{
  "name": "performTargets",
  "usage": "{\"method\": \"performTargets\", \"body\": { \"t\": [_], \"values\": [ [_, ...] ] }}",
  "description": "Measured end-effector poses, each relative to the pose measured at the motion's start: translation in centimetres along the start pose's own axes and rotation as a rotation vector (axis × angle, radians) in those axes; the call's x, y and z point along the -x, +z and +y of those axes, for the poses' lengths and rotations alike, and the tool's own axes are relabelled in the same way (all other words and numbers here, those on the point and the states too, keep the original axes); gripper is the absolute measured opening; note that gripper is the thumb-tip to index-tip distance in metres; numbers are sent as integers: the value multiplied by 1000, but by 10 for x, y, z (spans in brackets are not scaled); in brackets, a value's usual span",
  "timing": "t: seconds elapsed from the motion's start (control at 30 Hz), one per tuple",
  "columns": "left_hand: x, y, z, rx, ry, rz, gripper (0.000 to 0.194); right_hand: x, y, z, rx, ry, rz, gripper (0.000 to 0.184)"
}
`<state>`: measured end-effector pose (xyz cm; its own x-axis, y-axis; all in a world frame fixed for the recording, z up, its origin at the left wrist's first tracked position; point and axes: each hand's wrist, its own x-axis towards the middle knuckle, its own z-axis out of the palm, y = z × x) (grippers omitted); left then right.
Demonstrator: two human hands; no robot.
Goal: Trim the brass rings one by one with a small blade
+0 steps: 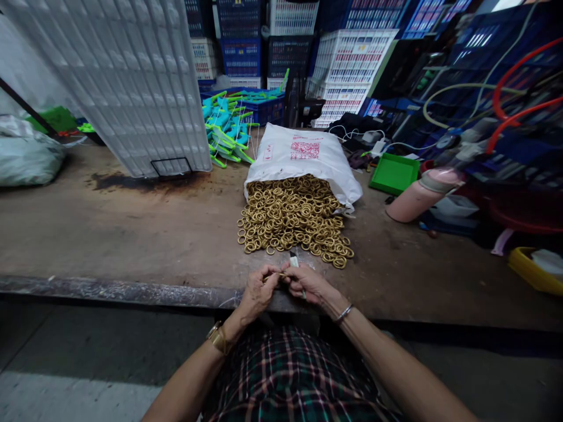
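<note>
Plaid clothing (292, 375), gold watch (216, 337), silver bangle (344, 313) are worn.

Stacked plastic crates (241, 57), a stained workbench (176, 234) and heaped gold-coloured rings (290, 218) mark a workshop.

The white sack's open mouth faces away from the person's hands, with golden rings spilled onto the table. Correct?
Not quite: in the head view the white sack opens toward the left hand and right hand; golden rings are spilled onto the table.
</note>
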<state>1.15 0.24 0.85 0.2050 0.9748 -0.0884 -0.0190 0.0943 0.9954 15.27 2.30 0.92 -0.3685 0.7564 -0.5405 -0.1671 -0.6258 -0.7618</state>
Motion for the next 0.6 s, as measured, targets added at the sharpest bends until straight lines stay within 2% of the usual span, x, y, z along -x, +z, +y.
{"method": "performTargets", "body": {
  "t": [0.13,0.3,0.4,0.6],
  "values": [
    [-2,-1,-2,-2,-40,-11,23,1,3,1,52,-29,35,18],
    [-5,-2,-4,20,-104,22,24,-2,6,5,323,-189,186,22],
    [-5,-2,-4,32,-149,22,23,-5,6,7,439,-228,225,22],
    [-2,-4,0,67,-249,-3,27,-7,5,6,381,-209,196,21]
  ]
}}
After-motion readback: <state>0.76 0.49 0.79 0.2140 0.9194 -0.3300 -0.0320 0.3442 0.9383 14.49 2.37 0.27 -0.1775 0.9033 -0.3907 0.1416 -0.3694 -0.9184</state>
